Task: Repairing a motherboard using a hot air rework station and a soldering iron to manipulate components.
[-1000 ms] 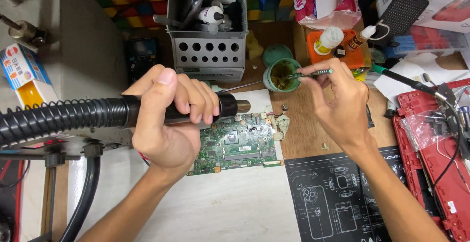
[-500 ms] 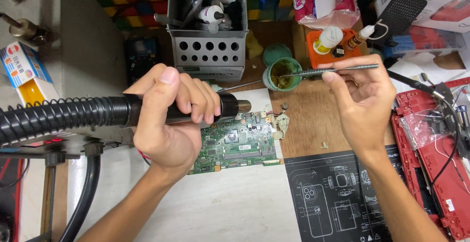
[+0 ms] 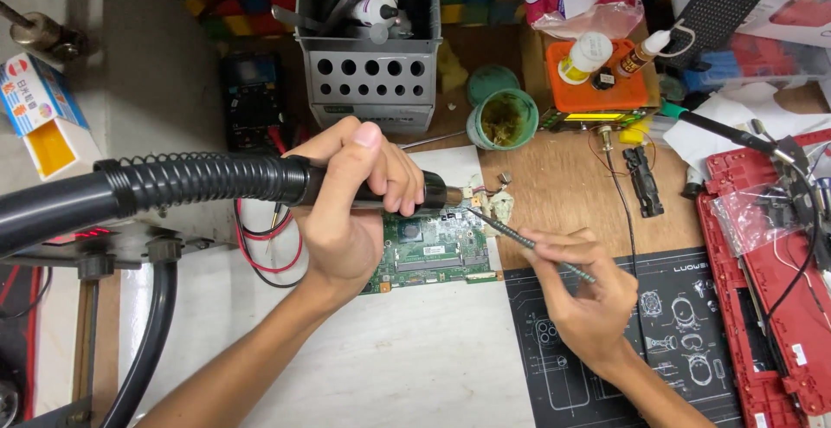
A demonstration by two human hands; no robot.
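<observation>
The left hand [image 3: 351, 203] is closed around the black handle of a hot-air rework gun [image 3: 260, 181], whose ribbed hose runs off to the left; its metal nozzle points right, just over the far edge of the one green circuit board [image 3: 433, 251]. The board lies flat on a white sheet near the middle of the bench, partly hidden under the left palm. The right hand [image 3: 589, 298] pinches one pair of tweezers [image 3: 519, 239] between thumb and fingers, the tips slanting up and left to the board's far right corner, close beside the nozzle; whether they touch the board cannot be told.

Far of the board stands one open green tin of flux [image 3: 505, 119], and to its left a grey perforated metal tool holder [image 3: 368, 64] stuffed with tools. Right of the tin sits one orange box [image 3: 597, 90] with two small glue bottles on top. A black repair mat [image 3: 658, 333] with white outlines lies under the right wrist. One red laptop shell [image 3: 770, 289] lies at the right edge. Red and black wires [image 3: 260, 246] loop on the sheet below the left hand.
</observation>
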